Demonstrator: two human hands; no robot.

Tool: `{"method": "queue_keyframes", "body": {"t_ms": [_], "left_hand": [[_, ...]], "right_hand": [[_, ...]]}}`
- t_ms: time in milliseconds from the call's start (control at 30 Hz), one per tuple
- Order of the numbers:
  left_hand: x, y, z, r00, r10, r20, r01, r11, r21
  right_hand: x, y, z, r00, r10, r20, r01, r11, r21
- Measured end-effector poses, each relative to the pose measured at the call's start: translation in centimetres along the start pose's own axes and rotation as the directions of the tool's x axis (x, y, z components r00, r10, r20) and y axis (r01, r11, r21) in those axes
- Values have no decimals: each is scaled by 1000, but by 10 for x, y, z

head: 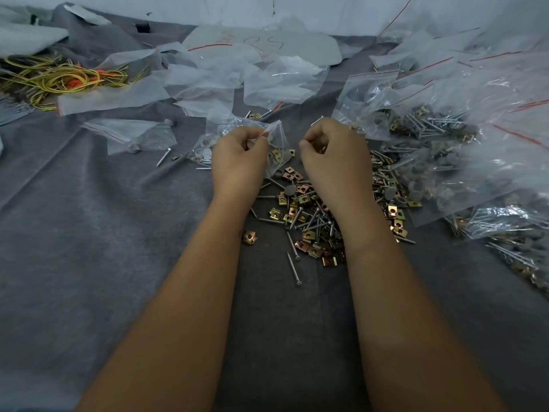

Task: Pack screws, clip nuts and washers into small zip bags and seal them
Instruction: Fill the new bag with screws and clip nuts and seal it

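My left hand (237,159) pinches the top edge of a small clear zip bag (279,135) that hangs over the grey cloth. My right hand (332,156) is curled just right of it, fingertips together; whatever it holds is hidden, though a bit of metal shows above the knuckles. Below both hands lies a loose pile of brass clip nuts (300,215), screws (294,269) and grey round washers (289,190). One clip nut (249,237) lies apart on the left.
Several filled, red-striped zip bags (445,138) are heaped at the right. Empty bags (208,72) lie scattered at the back. A bundle of yellow and orange wires (59,78) sits at far left. Grey cloth (89,233) covers the surface.
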State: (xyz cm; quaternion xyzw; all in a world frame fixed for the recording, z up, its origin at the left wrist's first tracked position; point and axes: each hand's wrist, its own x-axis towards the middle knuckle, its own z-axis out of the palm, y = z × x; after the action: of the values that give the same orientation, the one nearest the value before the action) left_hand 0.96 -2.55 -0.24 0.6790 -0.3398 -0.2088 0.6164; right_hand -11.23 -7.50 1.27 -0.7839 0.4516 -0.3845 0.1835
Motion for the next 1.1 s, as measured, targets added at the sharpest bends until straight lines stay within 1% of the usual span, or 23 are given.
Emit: {"method": "queue_keyframes", "body": {"t_ms": [67, 133, 267, 433, 533, 633, 700, 767, 833, 867, 1100], "left_hand": [[0, 0, 0, 1000, 3, 3, -3, 1000, -7], [0, 0, 0, 1000, 6, 5, -5, 1000, -10], [0, 1, 0, 1000, 1, -1, -1, 1000, -16], [1, 0, 0, 1000, -4, -9, 4, 1000, -31], [2, -1, 1, 1000, -2, -14, 2, 999, -35], [4, -3, 1, 1000, 2, -23, -3, 999, -38], [5, -4, 1, 1000, 3, -24, -4, 999, -42], [5, -5, 1, 1000, 4, -23, -5, 999, -45], [5, -6, 1, 1000, 5, -23, -6, 999, -45], [6, -6, 1, 1000, 6, -22, -7, 999, -42], [7, -6, 2, 1000, 12, -17, -13, 999, -44]], "right_hand": [[0, -5, 1, 1000, -15, -23, 18, 990, 142], [-1, -8, 4, 1000, -17, -11, 19, 974, 228], [-2, -11, 10, 999, -25, 32, 14, 957, 290], [-1, -9, 6, 1000, 28, 11, -30, 942, 334], [0, -6, 2, 997, 73, -2, -70, 965, 253], [1, -1, -1, 992, 91, 82, -99, 991, 92], [-1, 1, -2, 985, 76, 156, -75, 997, -11], [-1, 1, -2, 971, 60, 231, -22, 986, -163], [-1, 1, -1, 947, 72, 313, 40, 940, -339], [0, 2, -1, 937, 88, 337, 49, 925, -376], [3, 4, 3, 923, 120, 366, 2, 949, -316]]}}
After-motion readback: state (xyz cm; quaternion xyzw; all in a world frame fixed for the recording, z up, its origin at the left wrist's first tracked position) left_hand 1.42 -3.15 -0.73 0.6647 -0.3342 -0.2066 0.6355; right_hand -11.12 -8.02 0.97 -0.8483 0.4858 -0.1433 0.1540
